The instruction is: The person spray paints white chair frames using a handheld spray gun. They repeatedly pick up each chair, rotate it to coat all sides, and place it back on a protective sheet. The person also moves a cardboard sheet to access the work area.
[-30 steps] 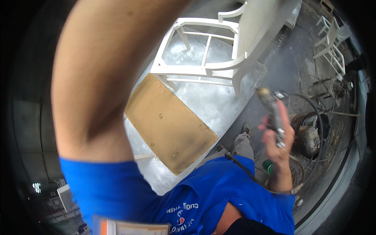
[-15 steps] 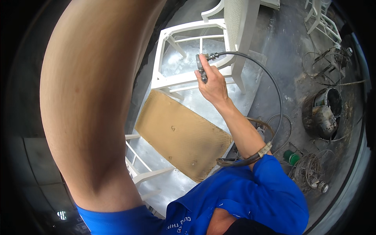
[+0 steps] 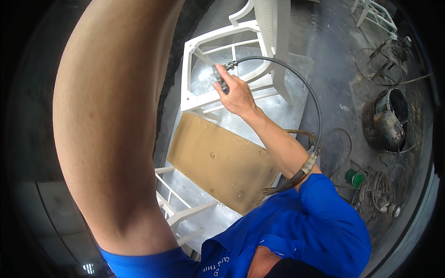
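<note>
Right, the right hand is curled snugly round the spray gun, up at twelve with the white chair; the left hand's out of sight, grip unknown. Dragged, that two-o'clock hose could snag the armrest.

Bright blue short-sleeved fabric shirt, matching left sleeve and right sleeve ending near elbows, open collar with white specks, white chest lettering, black cloth below, bare right hand
</note>
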{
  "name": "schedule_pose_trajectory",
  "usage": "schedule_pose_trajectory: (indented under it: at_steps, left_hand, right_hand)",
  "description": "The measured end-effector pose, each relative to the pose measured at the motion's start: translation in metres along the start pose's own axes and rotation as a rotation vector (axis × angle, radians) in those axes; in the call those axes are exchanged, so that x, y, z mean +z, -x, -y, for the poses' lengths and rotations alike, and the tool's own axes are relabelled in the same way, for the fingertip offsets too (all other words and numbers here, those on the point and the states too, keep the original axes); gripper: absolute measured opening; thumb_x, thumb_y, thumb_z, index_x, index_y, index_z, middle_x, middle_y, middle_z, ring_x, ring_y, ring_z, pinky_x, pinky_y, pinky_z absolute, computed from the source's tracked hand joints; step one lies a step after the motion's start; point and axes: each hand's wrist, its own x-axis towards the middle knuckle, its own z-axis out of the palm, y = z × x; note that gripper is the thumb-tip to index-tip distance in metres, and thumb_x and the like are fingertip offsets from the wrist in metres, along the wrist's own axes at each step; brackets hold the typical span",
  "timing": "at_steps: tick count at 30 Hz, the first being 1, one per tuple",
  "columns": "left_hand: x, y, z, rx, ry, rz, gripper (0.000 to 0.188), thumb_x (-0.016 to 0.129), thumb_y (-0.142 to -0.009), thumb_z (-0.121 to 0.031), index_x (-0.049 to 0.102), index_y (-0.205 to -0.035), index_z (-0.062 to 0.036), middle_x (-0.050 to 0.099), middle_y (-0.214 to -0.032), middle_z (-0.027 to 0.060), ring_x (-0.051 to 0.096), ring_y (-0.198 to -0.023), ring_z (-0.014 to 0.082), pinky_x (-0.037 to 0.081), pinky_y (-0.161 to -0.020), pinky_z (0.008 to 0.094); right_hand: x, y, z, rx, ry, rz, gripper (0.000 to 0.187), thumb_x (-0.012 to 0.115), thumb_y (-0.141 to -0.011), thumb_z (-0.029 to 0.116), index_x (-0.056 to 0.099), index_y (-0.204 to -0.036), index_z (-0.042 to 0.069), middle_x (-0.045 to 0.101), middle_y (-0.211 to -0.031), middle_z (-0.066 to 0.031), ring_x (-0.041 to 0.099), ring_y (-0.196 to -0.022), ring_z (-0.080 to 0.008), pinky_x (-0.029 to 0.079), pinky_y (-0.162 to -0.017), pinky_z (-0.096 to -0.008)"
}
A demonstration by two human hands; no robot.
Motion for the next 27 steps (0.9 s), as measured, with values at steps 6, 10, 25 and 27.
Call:
schedule_pose_trajectory:
  at_steps: [6, 10, 25, 27]
  left_hand:
    - [-0.002, -0.01, -0.009, 0.009, 0.028, 0.035, 0.042, 0.062, -0.105, -0.027, 0.062, -0.144, -0.0115, 0.072, -0.129, 0.0176, 0.073, -0.109, 0.0274, 0.056, -0.101, 0.0395]
    - [0.005, -0.009, -0.003, 0.048, 0.051, -0.053, 0.041, 0.063, -0.104, -0.022, 0.063, -0.142, -0.0087, 0.074, -0.123, 0.0188, 0.074, -0.107, 0.0275, 0.057, -0.097, 0.0392]
    - [0.018, -0.019, 0.001, 0.03, 0.103, -0.065, 0.042, 0.059, -0.103, -0.015, 0.061, -0.143, -0.0059, 0.068, -0.133, 0.0227, 0.069, -0.12, 0.0317, 0.053, -0.105, 0.0385]
    - [0.022, -0.021, 0.005, 0.048, 0.119, -0.078, 0.041, 0.06, -0.102, -0.014, 0.062, -0.142, -0.005, 0.068, -0.133, 0.0234, 0.068, -0.121, 0.032, 0.053, -0.105, 0.0383]
  right_hand:
    - [-0.05, 0.012, -0.001, 0.065, 0.065, -0.127, 0.063, 0.07, -0.097, 0.025, 0.047, -0.155, 0.019, 0.064, -0.091, -0.0194, 0.067, -0.085, -0.0399, 0.053, -0.078, -0.0499]
    - [-0.062, 0.012, 0.002, 0.105, 0.073, -0.151, 0.062, 0.069, -0.098, 0.026, 0.047, -0.156, 0.019, 0.064, -0.093, -0.0191, 0.068, -0.088, -0.0397, 0.054, -0.079, -0.0506]
    - [-0.044, -0.011, 0.006, -0.037, -0.027, 0.109, 0.062, 0.067, -0.1, 0.026, 0.046, -0.156, 0.013, 0.07, -0.097, -0.0226, 0.069, -0.092, -0.0399, 0.053, -0.085, -0.0468]
    - [-0.062, 0.004, 0.015, -0.037, -0.078, 0.148, 0.062, 0.067, -0.1, 0.025, 0.045, -0.156, 0.013, 0.07, -0.096, -0.022, 0.069, -0.094, -0.0396, 0.052, -0.086, -0.046]
